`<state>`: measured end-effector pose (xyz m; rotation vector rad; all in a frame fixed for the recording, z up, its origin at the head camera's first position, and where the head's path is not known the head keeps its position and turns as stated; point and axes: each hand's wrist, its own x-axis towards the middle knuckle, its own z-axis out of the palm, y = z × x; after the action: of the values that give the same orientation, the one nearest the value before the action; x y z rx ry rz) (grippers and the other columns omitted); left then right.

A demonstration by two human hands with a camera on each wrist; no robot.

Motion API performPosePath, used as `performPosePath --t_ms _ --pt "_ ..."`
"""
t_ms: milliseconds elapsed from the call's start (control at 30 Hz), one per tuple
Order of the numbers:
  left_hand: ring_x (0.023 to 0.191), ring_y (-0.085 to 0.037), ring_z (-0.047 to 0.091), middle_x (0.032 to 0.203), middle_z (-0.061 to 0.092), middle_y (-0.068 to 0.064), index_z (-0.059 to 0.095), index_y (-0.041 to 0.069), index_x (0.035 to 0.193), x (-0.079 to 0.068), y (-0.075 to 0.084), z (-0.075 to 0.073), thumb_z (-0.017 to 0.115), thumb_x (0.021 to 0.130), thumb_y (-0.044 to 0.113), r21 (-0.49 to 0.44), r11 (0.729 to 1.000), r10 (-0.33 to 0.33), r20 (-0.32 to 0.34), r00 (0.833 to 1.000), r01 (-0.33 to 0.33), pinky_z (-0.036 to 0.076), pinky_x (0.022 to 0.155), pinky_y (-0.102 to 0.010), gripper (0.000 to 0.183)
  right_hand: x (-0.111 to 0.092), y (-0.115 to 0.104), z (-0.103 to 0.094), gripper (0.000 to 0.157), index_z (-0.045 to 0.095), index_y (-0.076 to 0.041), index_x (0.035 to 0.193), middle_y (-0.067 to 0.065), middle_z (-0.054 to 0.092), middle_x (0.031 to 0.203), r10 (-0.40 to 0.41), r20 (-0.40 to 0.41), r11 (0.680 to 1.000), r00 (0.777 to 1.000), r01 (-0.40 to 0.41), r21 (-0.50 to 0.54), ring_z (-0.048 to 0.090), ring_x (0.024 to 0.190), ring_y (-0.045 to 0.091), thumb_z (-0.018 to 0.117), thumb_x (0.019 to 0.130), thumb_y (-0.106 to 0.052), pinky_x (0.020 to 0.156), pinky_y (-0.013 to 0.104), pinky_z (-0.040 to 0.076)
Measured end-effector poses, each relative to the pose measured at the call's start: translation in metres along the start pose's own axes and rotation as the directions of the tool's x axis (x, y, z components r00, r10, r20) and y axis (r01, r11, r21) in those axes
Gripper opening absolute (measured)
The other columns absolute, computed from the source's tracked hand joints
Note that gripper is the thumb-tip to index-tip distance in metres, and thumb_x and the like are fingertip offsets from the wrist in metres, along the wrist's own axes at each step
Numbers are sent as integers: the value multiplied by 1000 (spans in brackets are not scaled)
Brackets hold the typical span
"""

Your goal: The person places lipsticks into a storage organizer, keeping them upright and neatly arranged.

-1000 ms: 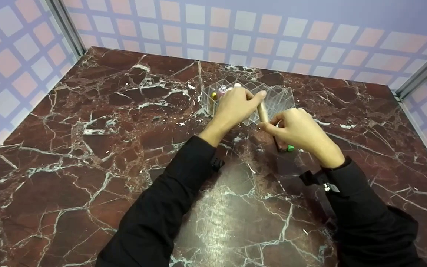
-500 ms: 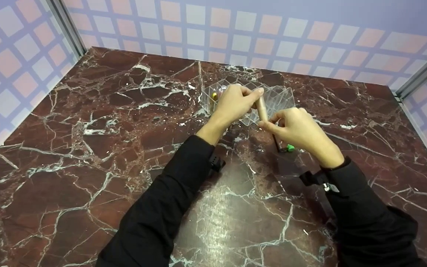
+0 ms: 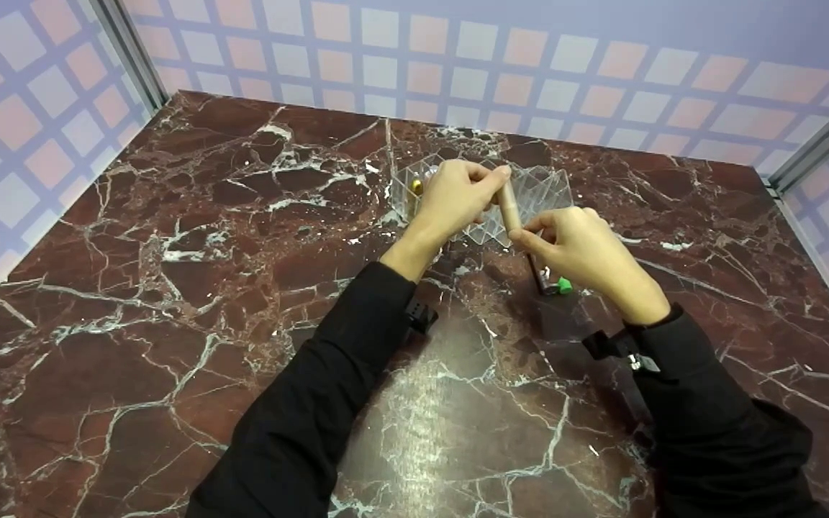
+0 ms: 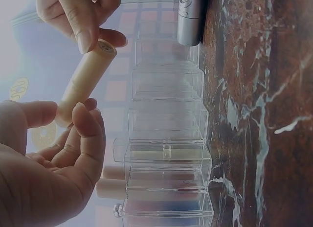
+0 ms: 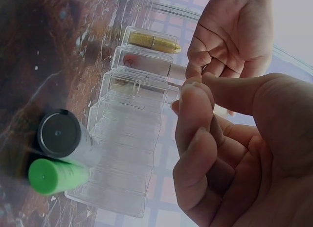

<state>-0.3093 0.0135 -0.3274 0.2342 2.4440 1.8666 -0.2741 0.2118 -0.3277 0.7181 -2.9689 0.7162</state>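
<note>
Beige and slim, the tube (image 3: 508,207) is held tilted above the desk (image 3: 299,259), its far end pinched by your left hand (image 3: 454,198) and its near end by your right hand (image 3: 573,241), probably so 2 holds steady it. Near the middle of the desk's back edge stands the clear organizer (image 3: 547,190). You have the green-capped tube (image 5: 56,176) and black-ended tube (image 5: 64,135) side by side, nearer the front edge, perhaps for easy reach. More room for moving opens toward the left edge.
</note>
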Motion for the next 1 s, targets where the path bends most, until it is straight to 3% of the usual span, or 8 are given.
performPosePath --t_ms 233,367,500,800,1000 --pt "59 -9 56 90 71 -1 75 14 87 0 -1 -1 63 101 39 17 1000 9 -17 1000 -9 42 49 -20 31 0 -1 0 36 77 -8 106 9 72 76 30 -14 999 999 -29 24 54 50 12 61 103 -40 47 28 42" --pt "57 -9 54 88 70 -4 74 14 85 1 0 -1 63 102 39 7 1000 -7 -39 999 7 40 46 -19 32 1 -2 2 37 77 -8 107 9 75 81 56 -38 998 998 -54 37 60 54 13 60 102 -41 49 28 46" --pt "56 -9 54 87 69 -6 74 14 88 1 1 1 63 102 38 -1 1000 -18 -53 998 17 39 46 -19 29 0 -4 2 38 78 -10 107 8 76 85 79 -43 996 996 -76 54 65 57 15 62 101 -44 48 27 48" --pt "63 -15 65 88 73 3 75 12 106 0 2 2 69 97 40 27 999 28 -18 999 -28 45 49 -20 31 -2 -8 1 41 78 -8 105 9 76 86 13 -38 999 999 -12 34 64 52 15 61 101 -46 57 33 52" --pt "67 -16 66 88 74 3 75 10 109 1 4 1 71 96 38 -6 999 45 -27 999 -45 50 54 -22 32 -3 -12 -3 44 77 -7 109 9 77 89 10 -43 999 999 -8 49 70 59 21 60 101 -47 57 32 56"
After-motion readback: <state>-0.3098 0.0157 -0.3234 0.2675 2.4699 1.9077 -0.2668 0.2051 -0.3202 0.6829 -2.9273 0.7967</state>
